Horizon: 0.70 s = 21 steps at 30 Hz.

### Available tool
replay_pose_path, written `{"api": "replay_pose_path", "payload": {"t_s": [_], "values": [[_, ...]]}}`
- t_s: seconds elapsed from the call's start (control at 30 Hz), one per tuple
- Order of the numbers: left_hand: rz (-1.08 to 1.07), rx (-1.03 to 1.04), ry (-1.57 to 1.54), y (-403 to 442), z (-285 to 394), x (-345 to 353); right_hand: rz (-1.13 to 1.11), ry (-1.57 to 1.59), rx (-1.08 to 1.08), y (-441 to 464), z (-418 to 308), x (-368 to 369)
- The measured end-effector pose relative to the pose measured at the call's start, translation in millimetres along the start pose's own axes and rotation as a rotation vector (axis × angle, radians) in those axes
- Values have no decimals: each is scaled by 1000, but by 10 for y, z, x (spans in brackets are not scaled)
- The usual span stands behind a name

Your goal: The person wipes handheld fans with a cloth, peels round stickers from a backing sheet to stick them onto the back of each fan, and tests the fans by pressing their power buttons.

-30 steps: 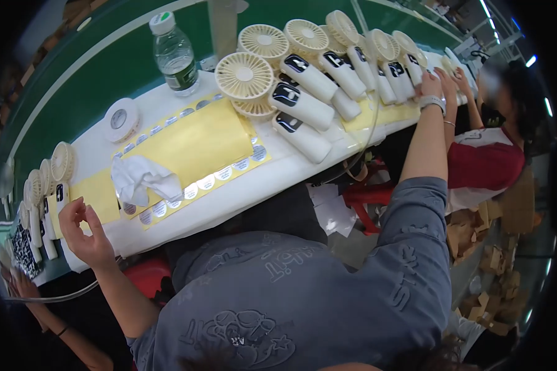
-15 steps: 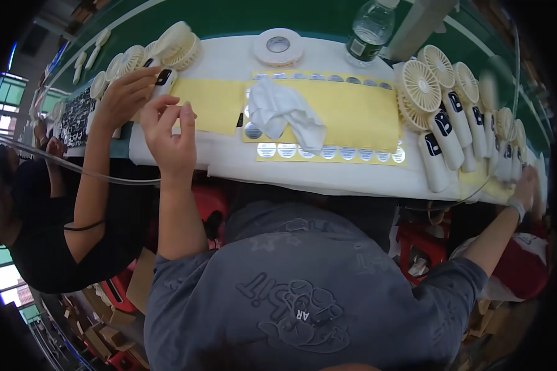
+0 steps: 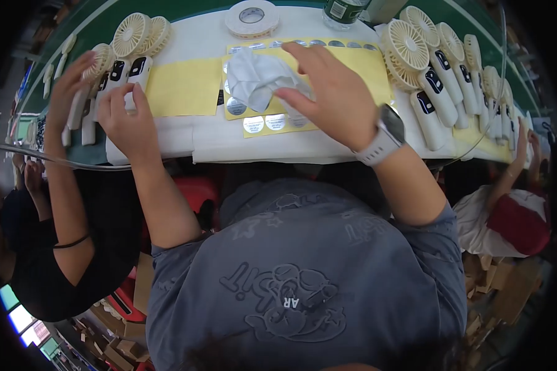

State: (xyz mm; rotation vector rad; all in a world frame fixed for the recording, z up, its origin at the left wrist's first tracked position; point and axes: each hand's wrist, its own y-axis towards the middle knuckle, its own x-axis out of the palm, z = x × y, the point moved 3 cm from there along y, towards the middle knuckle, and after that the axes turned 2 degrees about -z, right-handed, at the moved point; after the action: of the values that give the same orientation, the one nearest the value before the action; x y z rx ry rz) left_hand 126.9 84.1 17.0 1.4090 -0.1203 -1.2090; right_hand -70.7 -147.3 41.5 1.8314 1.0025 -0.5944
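My left hand (image 3: 129, 120) is at the left, its fingers curled near the handle of a white handheld fan (image 3: 140, 71); I cannot make out anything in it. My right hand (image 3: 334, 93), with a watch (image 3: 391, 127) on the wrist, is over a crumpled white cloth (image 3: 254, 77). Its thumb and fingers are apart and nothing is gripped. Under the cloth lies a yellow sheet (image 3: 353, 68) with round silver stickers (image 3: 276, 122) along its edges. Another yellow sheet (image 3: 185, 86) lies between my left hand and the cloth.
A tape roll (image 3: 252, 18) and a bottle (image 3: 343, 12) stand at the back. Several cream fans (image 3: 408, 46) are piled at the right. A co-worker's hand (image 3: 68, 86) is by the fans at far left. Another person's arms (image 3: 523, 145) show at far right.
The view has turned back partly from the left. My right hand has come from the far-right fans to above the cloth. The co-worker's hand at left has moved away from my left hand.
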Motion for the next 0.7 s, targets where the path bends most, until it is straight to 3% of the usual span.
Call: {"api": "replay_pose_path", "payload": {"t_s": [0.1,0.17,0.23,0.3,0.4,0.43,0.53,0.7], "values": [[-51,32,69,-45,-49,8,-187,-171,-51,161,169,318],[-72,55,114,-9,-105,23,-102,-223,13,282,324,190],[-77,90,153,21,-184,39,173,-364,35,337,656,-142],[-164,32,201,4,-246,117,159,-545,62,366,811,-505],[-240,-5,254,-8,-241,208,277,-567,81,364,286,-508],[-262,-11,270,-29,-233,232,311,-499,-100,360,260,-401],[-300,-31,281,-32,-246,254,-143,-20,33,365,111,187],[-298,-46,328,-81,-300,268,-250,-146,130,469,160,612]]}}
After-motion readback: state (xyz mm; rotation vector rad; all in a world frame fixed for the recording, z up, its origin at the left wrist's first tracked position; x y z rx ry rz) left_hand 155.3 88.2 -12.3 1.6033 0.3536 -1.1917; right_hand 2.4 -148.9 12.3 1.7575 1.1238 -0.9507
